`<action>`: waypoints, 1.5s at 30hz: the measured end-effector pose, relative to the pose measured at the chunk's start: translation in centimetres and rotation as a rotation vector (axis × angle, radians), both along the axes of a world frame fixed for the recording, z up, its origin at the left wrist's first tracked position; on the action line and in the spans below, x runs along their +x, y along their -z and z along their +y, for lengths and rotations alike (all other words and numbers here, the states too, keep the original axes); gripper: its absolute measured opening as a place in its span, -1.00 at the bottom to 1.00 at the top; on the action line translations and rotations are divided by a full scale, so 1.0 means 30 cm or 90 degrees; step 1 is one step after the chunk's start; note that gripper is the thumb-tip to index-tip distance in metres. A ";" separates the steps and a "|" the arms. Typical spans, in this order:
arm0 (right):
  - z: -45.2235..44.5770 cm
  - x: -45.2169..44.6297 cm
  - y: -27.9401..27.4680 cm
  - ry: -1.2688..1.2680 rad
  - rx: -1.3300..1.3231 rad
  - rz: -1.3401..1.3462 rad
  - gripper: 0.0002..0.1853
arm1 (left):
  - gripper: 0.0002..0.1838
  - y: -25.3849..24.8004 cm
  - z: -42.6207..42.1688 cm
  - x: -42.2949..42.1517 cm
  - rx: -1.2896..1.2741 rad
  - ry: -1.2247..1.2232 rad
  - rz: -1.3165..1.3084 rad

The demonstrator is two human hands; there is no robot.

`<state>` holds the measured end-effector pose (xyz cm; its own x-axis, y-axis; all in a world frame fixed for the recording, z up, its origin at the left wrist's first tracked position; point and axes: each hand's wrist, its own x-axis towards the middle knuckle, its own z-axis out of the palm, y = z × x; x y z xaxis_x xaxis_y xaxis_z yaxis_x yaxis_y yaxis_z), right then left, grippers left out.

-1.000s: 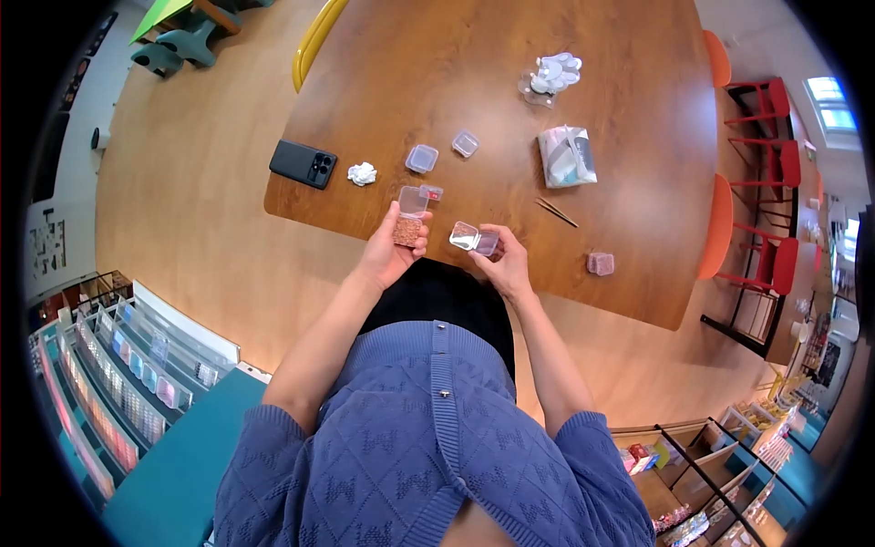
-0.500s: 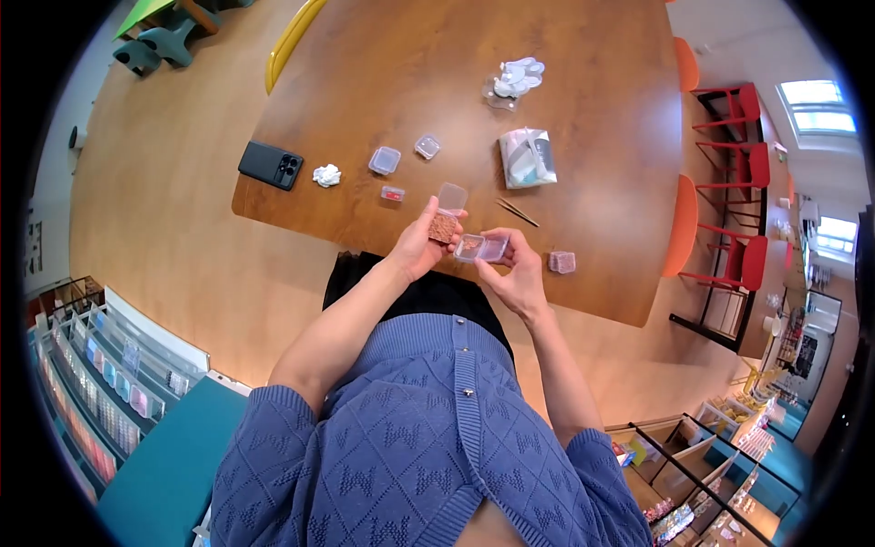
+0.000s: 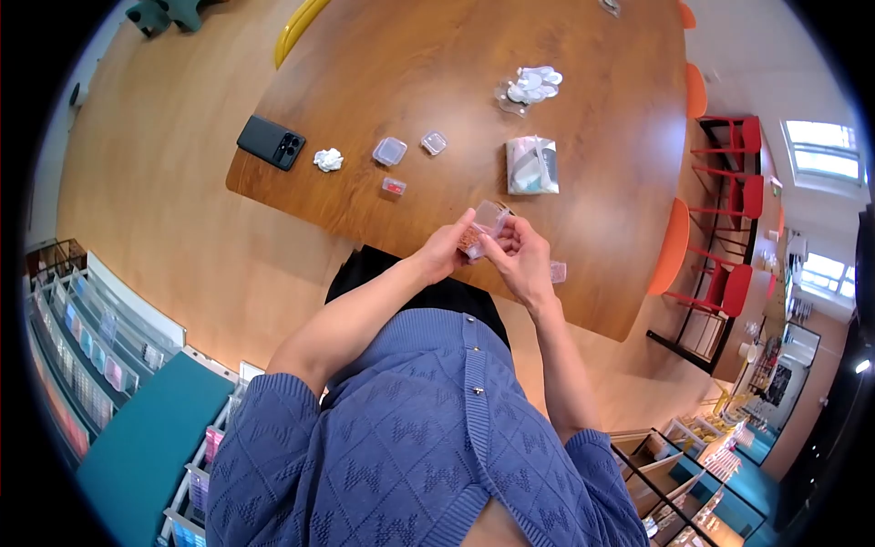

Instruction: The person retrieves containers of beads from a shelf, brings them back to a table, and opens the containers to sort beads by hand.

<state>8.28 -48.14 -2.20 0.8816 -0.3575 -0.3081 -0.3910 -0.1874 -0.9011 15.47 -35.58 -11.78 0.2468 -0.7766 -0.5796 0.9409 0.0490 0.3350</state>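
Note:
My left hand is closed around a small clear plastic box of reddish-brown bits. A clear lid stands raised at the far side of the boxes. Close against it, my right hand has its fingers pinched together at the box. The second small clear box that the right hand held is mostly hidden by the fingers. Both hands meet above the table's near edge. Another small clear box with pinkish contents lies just right of my right hand.
On the wooden table are a black phone, a crumpled tissue, clear boxes, a small box with red contents, a tissue pack and white gloves. Orange chairs line the right edge.
My right hand has brought its small box up and left against the box in my left hand. The left hand has shifted slightly right. The camera view has tilted a little.

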 end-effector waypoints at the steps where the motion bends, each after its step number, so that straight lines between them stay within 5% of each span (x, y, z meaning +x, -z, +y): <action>1: -0.001 0.013 0.000 0.009 -0.006 0.028 -0.63 | -0.43 0.007 -0.001 -0.002 -0.001 -0.008 0.003; 18: 0.011 0.109 -0.018 -0.038 -0.295 0.123 -0.58 | -0.43 0.001 0.001 0.003 -0.045 0.017 0.027; 20: 0.020 0.094 -0.063 0.081 -0.006 0.080 -0.56 | -0.43 0.005 -0.007 0.013 -0.039 0.013 0.027; 23: -0.013 0.026 -0.089 0.150 0.100 -0.042 -0.52 | -0.42 0.032 0.012 0.022 -0.081 0.003 0.065; 29: -0.088 -0.202 0.223 0.251 0.088 -0.103 -0.53 | -0.33 -0.003 0.057 0.073 -0.165 -0.093 0.119; 33: -0.021 -0.229 0.390 0.159 -0.039 -0.113 -0.50 | -0.32 -0.051 0.080 0.070 -0.178 -0.121 0.171; 37: -0.026 -0.210 0.440 0.048 -0.401 -0.069 -0.44 | -0.33 -0.059 0.095 0.057 -0.199 -0.107 0.213; 45: 0.023 -0.200 0.264 0.085 -0.410 -0.067 -0.33 | -0.41 -0.124 0.079 0.021 -0.156 -0.139 0.194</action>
